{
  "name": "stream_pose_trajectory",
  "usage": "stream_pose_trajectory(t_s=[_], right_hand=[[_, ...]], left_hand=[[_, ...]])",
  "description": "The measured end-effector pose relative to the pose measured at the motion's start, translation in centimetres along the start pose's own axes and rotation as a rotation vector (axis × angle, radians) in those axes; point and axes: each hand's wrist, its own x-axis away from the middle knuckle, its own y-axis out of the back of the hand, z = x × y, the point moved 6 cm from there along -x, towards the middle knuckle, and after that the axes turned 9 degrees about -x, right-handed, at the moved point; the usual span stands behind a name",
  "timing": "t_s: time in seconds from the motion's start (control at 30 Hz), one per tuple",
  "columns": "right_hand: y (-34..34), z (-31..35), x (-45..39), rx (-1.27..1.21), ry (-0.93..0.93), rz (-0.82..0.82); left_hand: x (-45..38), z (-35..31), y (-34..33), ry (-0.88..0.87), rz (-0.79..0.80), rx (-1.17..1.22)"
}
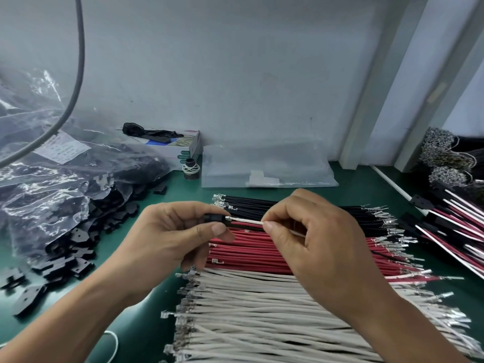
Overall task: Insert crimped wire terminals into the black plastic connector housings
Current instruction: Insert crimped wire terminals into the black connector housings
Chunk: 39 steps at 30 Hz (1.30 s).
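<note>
- My left hand (167,231) grips a black connector housing (216,218), thumb and fingers curled round it, held above the counter (146,310) over the middle of the wire rows.
- My right hand (309,242) pinches a white wire (246,220) between thumb and forefinger; its metal terminal (228,218) sits right at the mouth of the housing, touching or just entering, I cannot tell which.
- Below my hands lie three rows of cut wires side by side: black wires (262,203) nearest the far edge, red wires (248,255) in the middle, white wires (262,320) toward the near edge, all with crimped ends.
- Open green surface shows in a narrow strip between the wire rows and the heap of loose black housings (78,244) on the left side.
- That heap spills from a clear plastic bag (47,184) filling the far left corner, with a paper label on it.
- Along the far edge, against the pale wall (235,74), stand a small cardboard box (183,150) and a flat clear bag (267,166); a small black cylinder with rubber bands round it (191,169) stands beside the box.
- By the right edge lie finished assemblies (450,226), housings with red, white and black leads, and bundles of black wire behind them.
- A grey cable (78,61) hangs down in the upper left.
</note>
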Motion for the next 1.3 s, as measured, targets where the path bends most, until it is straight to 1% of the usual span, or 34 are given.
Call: stream_pose_trajectory(t_s=[0.13, 0.27, 0.4, 0.47, 0.63, 0.73, 0.8, 0.9, 0.97, 1.0, 1.13, 1.3], right_hand=[[-0.3, 0.4, -0.1, 0.104, 0.071, 0.009], [0.1, 0.5, -0.2, 0.135, 0.122, -0.025], [-0.5, 1.4, -0.1, 0.237, 0.248, -0.027], [-0.8, 1.4, 0.0, 0.255, 0.274, -0.032], [-0.5, 1.5, 0.0, 0.324, 0.285, -0.044], [-0.8, 1.8, 0.0, 0.322, 0.295, -0.036], [-1.1, 1.5, 0.0, 0.241, 0.264, -0.021], [-1.2, 0.3, 0.0, 0.028, 0.142, 0.004], [-1.4, -0.1, 0.0, -0.057, 0.105, 0.014], [-1.5, 0.1, 0.1, -0.056, 0.117, 0.016], [-2.2, 1.7, 0.5, 0.117, 0.246, 0.007], [-1.4, 0.7, 0.1, 0.102, 0.146, -0.049]], left_hand=[[0.0, 0.2, 0.0, 0.013, 0.017, 0.002], [0.0, 0.2, 0.0, 0.011, 0.027, -0.008], [0.1, 0.0, 0.1, 0.000, 0.016, -0.022], [0.2, -0.2, 0.3, -0.013, 0.018, -0.040], [0.2, -0.8, 0.0, -0.060, -0.004, -0.121], [0.4, -1.0, -0.1, -0.081, -0.012, -0.160], [0.6, -1.1, 0.0, -0.085, -0.006, -0.140], [0.6, -1.1, 0.1, -0.088, 0.031, -0.132], [0.6, -1.1, -0.1, -0.093, 0.048, -0.145], [0.6, -1.1, -0.2, -0.100, 0.056, -0.152], [0.5, -1.2, -0.3, -0.119, 0.046, -0.207], [0.4, -1.4, -0.4, -0.098, 0.024, -0.150]])
